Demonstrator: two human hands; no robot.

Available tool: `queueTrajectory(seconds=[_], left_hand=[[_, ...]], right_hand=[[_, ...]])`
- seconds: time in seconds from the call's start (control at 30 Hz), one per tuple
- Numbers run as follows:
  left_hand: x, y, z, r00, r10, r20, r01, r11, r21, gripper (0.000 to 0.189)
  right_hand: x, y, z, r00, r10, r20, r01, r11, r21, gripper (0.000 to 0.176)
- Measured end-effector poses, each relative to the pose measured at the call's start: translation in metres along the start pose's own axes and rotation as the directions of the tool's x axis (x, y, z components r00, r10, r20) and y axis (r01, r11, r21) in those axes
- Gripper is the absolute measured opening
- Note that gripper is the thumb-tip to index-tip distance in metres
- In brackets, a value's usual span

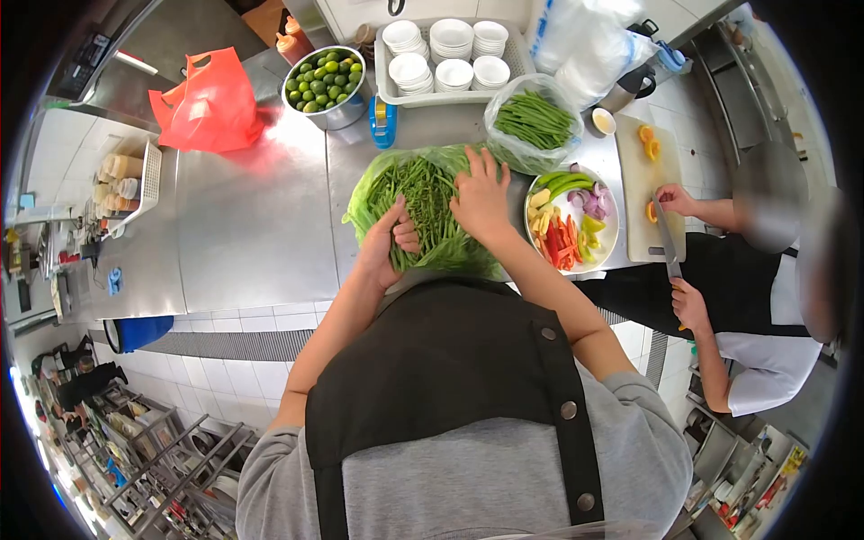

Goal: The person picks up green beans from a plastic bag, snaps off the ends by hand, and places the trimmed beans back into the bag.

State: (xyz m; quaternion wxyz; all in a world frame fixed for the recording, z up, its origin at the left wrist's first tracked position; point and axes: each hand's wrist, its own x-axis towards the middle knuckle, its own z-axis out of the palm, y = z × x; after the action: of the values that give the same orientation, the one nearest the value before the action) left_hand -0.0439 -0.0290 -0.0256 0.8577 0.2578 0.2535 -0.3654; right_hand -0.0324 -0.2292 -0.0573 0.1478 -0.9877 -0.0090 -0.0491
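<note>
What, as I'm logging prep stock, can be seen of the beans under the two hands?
The beans are long, thin, green pods, raw, heaped mostly lengthwise on an opened green plastic bag on the steel counter. The left hand clasps a bunch at the near end; the right hand rests flat on the heap's right side.

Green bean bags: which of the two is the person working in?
The green bag nearest the person: the left hand grasps its beans and the right hand rests on them. The clear bag beside the tray of white bowls lies untouched.
</note>
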Motion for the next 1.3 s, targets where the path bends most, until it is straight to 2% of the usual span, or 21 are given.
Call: queueTrajectory(seconds=[0.03, 0.13, 0.2, 0.27, 0.37, 0.4, 0.43, 0.47, 0.5, 0.57, 0.67, 0.7, 0.83, 0.93, 0.97, 1.13, 1.17, 1.3], left_hand=[[0.002, 0.003, -0.001, 0.999, 0.018, 0.027, -0.019, 0.999, 0.037, 0.033], [0.001, 0.007, 0.007, 0.991, 0.131, 0.035, -0.135, 0.969, 0.205, 0.025], [-0.003, 0.009, 0.021, 0.963, 0.271, -0.01, -0.247, 0.891, 0.381, 0.018], [-0.008, 0.005, 0.042, 0.889, 0.456, -0.037, -0.351, 0.733, 0.583, 0.016], [0.001, 0.006, 0.037, 0.793, 0.592, 0.14, -0.434, 0.389, 0.813, 0.021], [0.002, 0.005, 0.034, 0.803, 0.576, 0.153, -0.424, 0.371, 0.826, 0.021], [0.006, 0.006, 0.03, 0.807, 0.564, 0.173, -0.42, 0.344, 0.84, 0.02], [0.019, 0.005, 0.015, 0.714, 0.625, 0.317, -0.521, 0.171, 0.836, 0.016], [0.016, 0.003, 0.022, 0.704, 0.636, 0.314, -0.521, 0.163, 0.838, 0.013], [0.006, 0.001, 0.027, 0.738, 0.628, 0.248, -0.489, 0.244, 0.837, 0.013], [-0.009, 0.004, 0.039, 0.775, 0.6, 0.201, -0.445, 0.291, 0.847, 0.014], [-0.006, 0.001, 0.041, 0.657, 0.668, 0.349, -0.604, 0.189, 0.775, 0.014], [-0.005, 0.008, 0.033, 0.62, 0.675, 0.401, -0.599, 0.077, 0.797, 0.016], [-0.011, 0.012, 0.036, 0.586, 0.673, 0.451, -0.566, -0.058, 0.822, 0.017], [-0.011, 0.012, 0.035, 0.608, 0.673, 0.422, -0.561, -0.013, 0.828, 0.017], [-0.003, 0.008, 0.028, 0.701, 0.653, 0.287, -0.561, 0.258, 0.787, 0.015], [-0.006, 0.008, 0.032, 0.748, 0.613, 0.254, -0.545, 0.351, 0.761, 0.015], [-0.014, 0.011, 0.039, 0.814, 0.541, 0.213, -0.477, 0.411, 0.777, 0.018]], right_hand=[[0.0, 0.001, 0.004, 0.999, -0.025, -0.025, 0.024, 0.999, -0.035, 0.019], [-0.002, 0.0, -0.005, 0.981, -0.052, -0.187, 0.067, 0.995, 0.075, 0.016], [-0.003, -0.007, -0.025, 0.985, -0.081, -0.15, 0.106, 0.981, 0.165, 0.013], [-0.001, -0.007, -0.039, 0.977, -0.145, -0.158, 0.181, 0.954, 0.24, 0.011], [-0.005, -0.02, -0.065, 0.947, -0.25, -0.203, 0.307, 0.894, 0.328, 0.011], [-0.007, -0.023, -0.07, 0.933, -0.288, -0.215, 0.349, 0.869, 0.351, 0.016], [-0.009, -0.025, -0.071, 0.95, -0.277, -0.14, 0.311, 0.844, 0.437, 0.028], [-0.011, -0.03, -0.081, 0.935, -0.288, -0.207, 0.353, 0.809, 0.47, 0.032], [-0.012, -0.032, -0.082, 0.923, -0.293, -0.248, 0.379, 0.798, 0.468, 0.027], [-0.015, -0.037, -0.095, 0.937, -0.247, -0.245, 0.342, 0.78, 0.524, 0.025], [-0.009, -0.039, -0.094, 0.948, -0.221, -0.229, 0.317, 0.725, 0.611, 0.019], [-0.005, -0.037, -0.094, 0.944, -0.237, -0.231, 0.33, 0.701, 0.632, 0.018], [0.001, -0.041, -0.094, 0.952, -0.224, -0.211, 0.304, 0.582, 0.754, 0.016], [0.003, -0.042, -0.093, 0.966, -0.189, -0.175, 0.255, 0.608, 0.752, 0.017], [0.004, -0.042, -0.092, 0.953, -0.174, -0.249, 0.302, 0.638, 0.709, 0.017], [0.002, -0.043, -0.102, 0.971, -0.038, -0.236, 0.214, 0.579, 0.787, 0.021], [0.002, -0.043, -0.106, 0.973, -0.006, -0.232, 0.195, 0.561, 0.804, 0.022], [0.007, -0.034, -0.108, 0.99, 0.004, -0.143, 0.126, 0.452, 0.883, 0.018]])
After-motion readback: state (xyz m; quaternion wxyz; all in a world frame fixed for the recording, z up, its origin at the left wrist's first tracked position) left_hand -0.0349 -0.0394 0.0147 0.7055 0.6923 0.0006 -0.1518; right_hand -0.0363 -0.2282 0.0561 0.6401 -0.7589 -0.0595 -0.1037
